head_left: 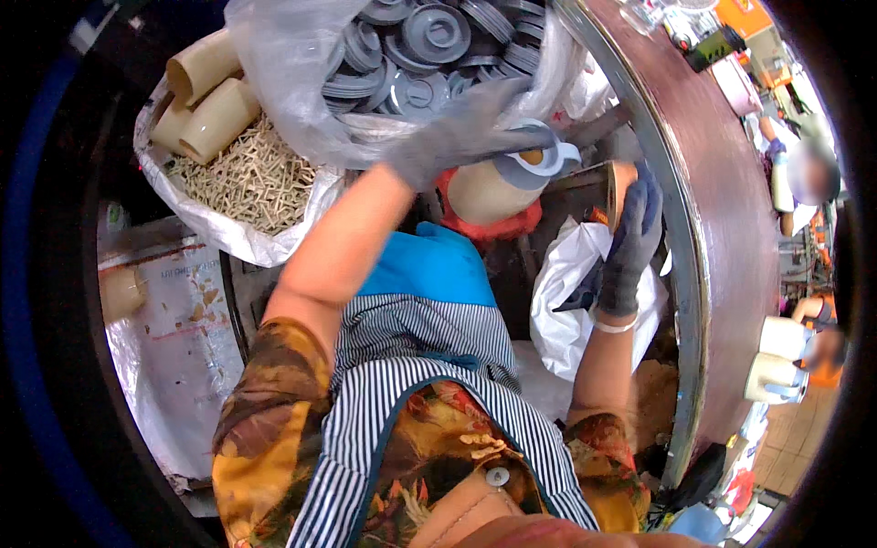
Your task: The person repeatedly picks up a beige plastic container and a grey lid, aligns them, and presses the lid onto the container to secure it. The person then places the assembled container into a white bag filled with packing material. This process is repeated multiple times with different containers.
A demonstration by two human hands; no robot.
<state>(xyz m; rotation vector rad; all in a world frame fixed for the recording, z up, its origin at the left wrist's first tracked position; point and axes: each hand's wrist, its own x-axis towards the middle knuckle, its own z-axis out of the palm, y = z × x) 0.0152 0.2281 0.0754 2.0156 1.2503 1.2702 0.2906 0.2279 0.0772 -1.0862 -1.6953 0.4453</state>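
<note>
A beige pitcher point(493, 194) with a grey-blue spouted top sits on a red support in front of me, tilted a little. My left hand point(461, 132), in a grey glove and blurred, reaches over it with fingers stretched out, close to the grey-blue top point(545, 159); whether it touches cannot be told. To the right, my gloved right hand point(632, 242) is closed around a tan-faced, dark-sided thing point(622, 190), whose kind I cannot make out. Below that hand hangs a white plastic sack point(559, 297). A large clear bag point(283, 78) behind the left hand holds several round grey lids point(437, 35).
At the left, a white sack point(206, 219) holds small beige pieces point(242, 178) and several beige pitcher bodies point(219, 119). A brown table point(722, 219) with a metal edge curves along my right. Finished-looking pitchers point(776, 376) stand beyond it, near other people.
</note>
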